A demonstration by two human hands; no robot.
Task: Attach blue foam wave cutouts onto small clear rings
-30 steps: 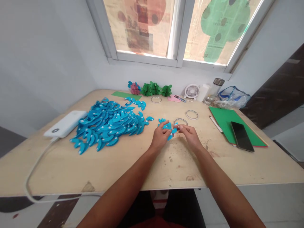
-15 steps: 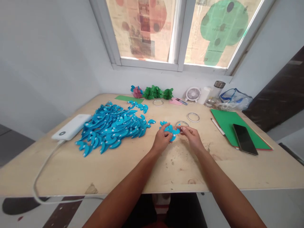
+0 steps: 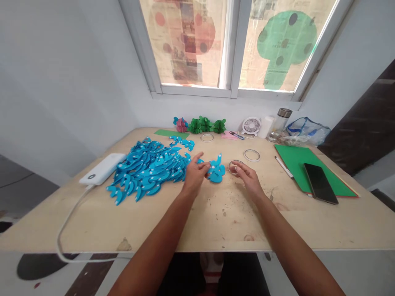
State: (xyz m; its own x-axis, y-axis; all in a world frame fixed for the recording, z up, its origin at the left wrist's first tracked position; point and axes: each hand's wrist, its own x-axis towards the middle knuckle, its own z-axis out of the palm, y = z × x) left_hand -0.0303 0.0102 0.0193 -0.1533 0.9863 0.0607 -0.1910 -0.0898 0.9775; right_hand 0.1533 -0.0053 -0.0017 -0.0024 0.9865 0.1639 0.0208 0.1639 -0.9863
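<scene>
Just right of a big heap of blue curved paper pieces (image 3: 154, 164), my left hand (image 3: 195, 174) has its fingers apart, beside a blue piece at the heap's edge. Some of its fingers are hidden. Close to its fingertips, a small cluster of blue paper pieces (image 3: 216, 172) with white square patches lies on the table, one piece sticking up. My right hand (image 3: 249, 177) is closed at the fingertips over a thin ring-shaped roll (image 3: 231, 169). What those fingers pinch, if anything, is too small to make out.
Two more rings (image 3: 252, 155) lie farther back. At right are a green sheet stack (image 3: 290, 158), a phone (image 3: 321, 183) and a pen (image 3: 284, 166). A white power bank (image 3: 101, 168) with a cable is at left. Paper ornaments (image 3: 203, 125), scissors (image 3: 237, 135) and a fan (image 3: 251, 126) line the back.
My left hand has let go of the blue cluster and moved left toward the heap. My right hand has come away from the cluster and stays by the ring. The view has shifted slightly.
</scene>
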